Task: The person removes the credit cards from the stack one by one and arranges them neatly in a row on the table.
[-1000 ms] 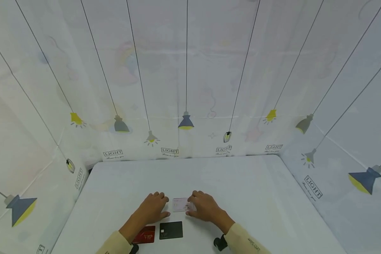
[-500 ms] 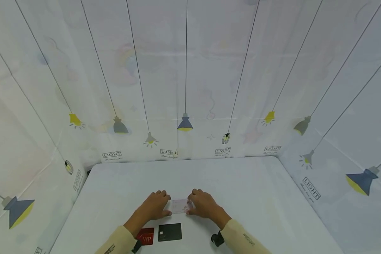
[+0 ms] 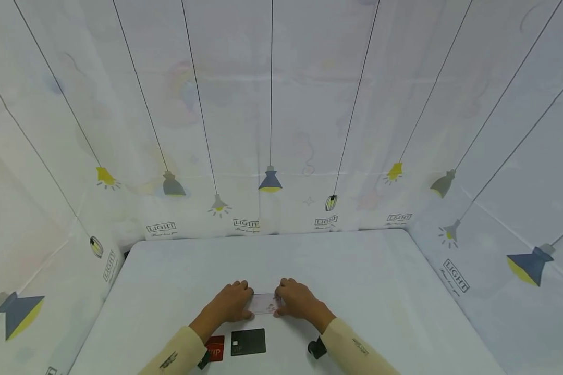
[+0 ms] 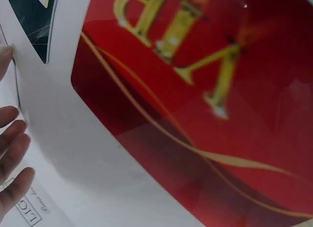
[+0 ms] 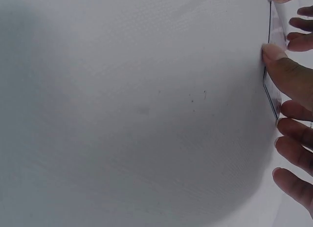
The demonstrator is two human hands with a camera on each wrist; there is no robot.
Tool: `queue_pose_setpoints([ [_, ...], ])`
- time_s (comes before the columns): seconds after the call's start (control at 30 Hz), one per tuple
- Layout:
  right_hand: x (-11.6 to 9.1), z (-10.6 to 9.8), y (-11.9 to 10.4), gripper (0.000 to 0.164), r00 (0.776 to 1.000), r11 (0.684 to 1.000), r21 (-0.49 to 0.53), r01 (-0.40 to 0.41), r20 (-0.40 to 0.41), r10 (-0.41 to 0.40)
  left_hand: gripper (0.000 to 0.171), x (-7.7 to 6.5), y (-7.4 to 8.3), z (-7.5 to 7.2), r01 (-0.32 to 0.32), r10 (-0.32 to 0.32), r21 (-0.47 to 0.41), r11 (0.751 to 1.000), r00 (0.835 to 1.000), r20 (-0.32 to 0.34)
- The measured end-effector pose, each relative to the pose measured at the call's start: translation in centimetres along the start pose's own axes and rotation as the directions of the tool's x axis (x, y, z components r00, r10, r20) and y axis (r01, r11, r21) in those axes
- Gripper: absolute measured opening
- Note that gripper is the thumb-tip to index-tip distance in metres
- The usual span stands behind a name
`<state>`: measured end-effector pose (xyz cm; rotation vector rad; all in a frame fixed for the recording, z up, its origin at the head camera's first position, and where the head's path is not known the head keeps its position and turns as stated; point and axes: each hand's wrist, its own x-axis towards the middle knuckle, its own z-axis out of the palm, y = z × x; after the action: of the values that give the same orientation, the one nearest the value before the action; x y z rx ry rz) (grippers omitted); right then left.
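Note:
A pale pinkish card (image 3: 264,304), seemingly see-through, lies between my two hands above the white tabletop. My left hand (image 3: 234,302) pinches its left end, thumb at the near edge and fingers at the far edge. At the right end my right hand (image 3: 300,301) pinches it the same way; the right wrist view shows the thumb (image 5: 281,65) against the card's thin edge (image 5: 269,21). Nearer to me lie a black card (image 3: 248,342) and a red VIP card (image 3: 216,348). My left sleeve partly hides the red one, which fills much of the left wrist view.
The white table (image 3: 347,271) has rounded far corners and meets a pale backdrop (image 3: 300,104) printed with hanging lamps. A black wrist-camera mount (image 3: 316,348) sits under my right wrist, another (image 3: 204,359) at the left.
My left hand has moved right onto the pale card's left end, closing the gap between them. The right hand has stayed at the other end. The whole view has shifted slightly.

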<state>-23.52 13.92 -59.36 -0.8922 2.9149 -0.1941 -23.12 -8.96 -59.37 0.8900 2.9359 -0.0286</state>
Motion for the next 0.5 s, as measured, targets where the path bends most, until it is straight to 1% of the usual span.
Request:
queue_pose_setpoints([
  [0.17,0.17,-0.3,-0.06,0.048,1.0,1.0,0.004,0.004,0.002,-0.004,0.058,0.49,0.11,-0.11,0.003,-0.003,-0.005,1.0,1.0,0.01],
  [0.33,0.2,-0.18,0.03,0.045,1.0,1.0,0.009,0.019,-0.005,-0.019,0.059,0.51,0.34,-0.42,0.007,-0.007,0.002,1.0,1.0,0.016],
  [0.5,0.21,-0.04,0.13,0.045,1.0,1.0,0.021,0.017,-0.005,-0.017,0.059,0.72,0.57,-0.31,-0.003,0.003,0.012,1.0,1.0,0.019],
])
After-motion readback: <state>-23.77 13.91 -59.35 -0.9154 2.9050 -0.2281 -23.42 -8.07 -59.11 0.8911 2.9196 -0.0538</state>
